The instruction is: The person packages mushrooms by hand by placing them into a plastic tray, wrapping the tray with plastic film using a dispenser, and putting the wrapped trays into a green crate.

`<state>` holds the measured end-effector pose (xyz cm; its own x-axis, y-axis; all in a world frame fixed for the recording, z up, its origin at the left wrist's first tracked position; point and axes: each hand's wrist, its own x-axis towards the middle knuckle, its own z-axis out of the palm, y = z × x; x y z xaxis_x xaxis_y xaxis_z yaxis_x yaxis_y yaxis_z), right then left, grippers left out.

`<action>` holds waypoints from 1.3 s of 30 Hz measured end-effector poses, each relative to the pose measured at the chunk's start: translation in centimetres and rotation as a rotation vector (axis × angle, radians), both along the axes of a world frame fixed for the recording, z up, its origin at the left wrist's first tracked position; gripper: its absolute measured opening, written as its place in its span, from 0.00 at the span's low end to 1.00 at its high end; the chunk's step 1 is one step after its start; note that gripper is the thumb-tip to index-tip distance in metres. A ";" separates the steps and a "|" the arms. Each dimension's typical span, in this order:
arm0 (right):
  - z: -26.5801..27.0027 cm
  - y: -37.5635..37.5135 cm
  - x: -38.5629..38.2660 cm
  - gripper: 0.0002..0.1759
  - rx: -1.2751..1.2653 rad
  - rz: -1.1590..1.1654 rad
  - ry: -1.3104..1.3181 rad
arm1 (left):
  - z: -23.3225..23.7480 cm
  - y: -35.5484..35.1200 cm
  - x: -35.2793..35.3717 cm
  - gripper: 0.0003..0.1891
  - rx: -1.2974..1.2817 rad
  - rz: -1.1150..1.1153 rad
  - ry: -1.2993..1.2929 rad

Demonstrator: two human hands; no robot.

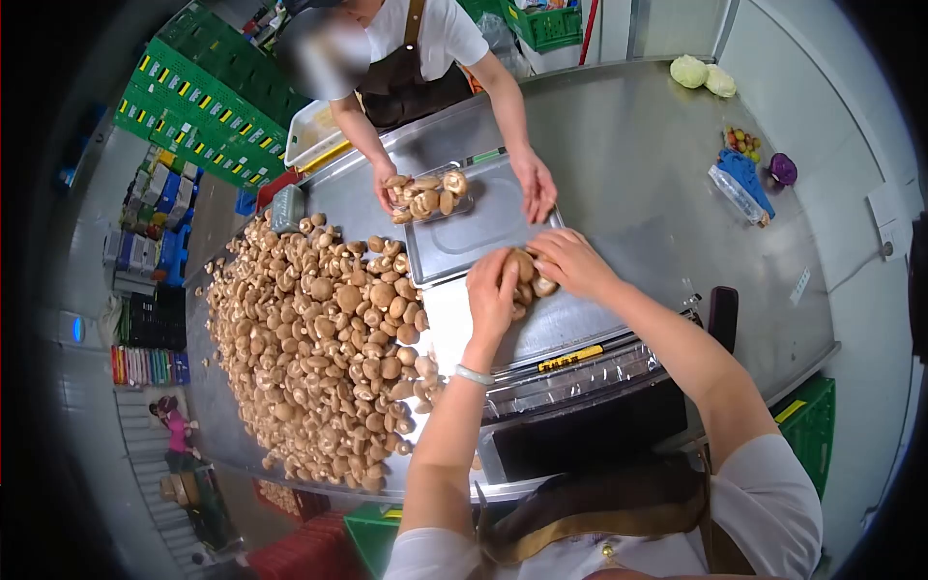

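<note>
My left hand, with a bangle at the wrist, curls around the near-left side of a cluster of shiitake mushrooms. From the right, my right hand presses its fingers on the same cluster. Whether a tray lies under these mushrooms is hidden by my hands. They sit over the metal top of a film wrapping machine, just beside a shallow metal tray. To the left spreads a large heap of loose shiitake mushrooms, reaching close to my left forearm.
Across the table, a co-worker's hand holds a clear pack of mushrooms; their other hand hovers by the metal tray. A dark phone-like object lies right of the machine. Cabbages sit far right. Green crates are stacked behind.
</note>
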<state>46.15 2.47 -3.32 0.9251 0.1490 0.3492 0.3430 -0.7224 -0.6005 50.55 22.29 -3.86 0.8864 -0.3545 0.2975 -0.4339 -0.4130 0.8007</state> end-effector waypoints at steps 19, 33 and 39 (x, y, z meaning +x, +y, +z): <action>4.8 -8.1 -20.1 0.17 -0.026 -0.563 0.158 | 3.0 13.6 -13.3 0.11 0.386 0.505 0.164; 6.9 -9.9 -23.3 0.10 1.511 -0.014 0.605 | 12.3 12.0 -12.7 0.13 -0.309 -0.254 0.980; 9.4 -6.9 -11.1 0.07 1.449 -0.212 0.030 | 9.3 4.1 -3.2 0.10 -1.011 -0.259 0.611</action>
<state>35.09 -4.40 6.06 0.8940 -0.4450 0.0526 0.2842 0.4724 -0.8343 47.36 26.39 5.46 0.9146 -0.3920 0.0996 0.1520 0.5613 0.8135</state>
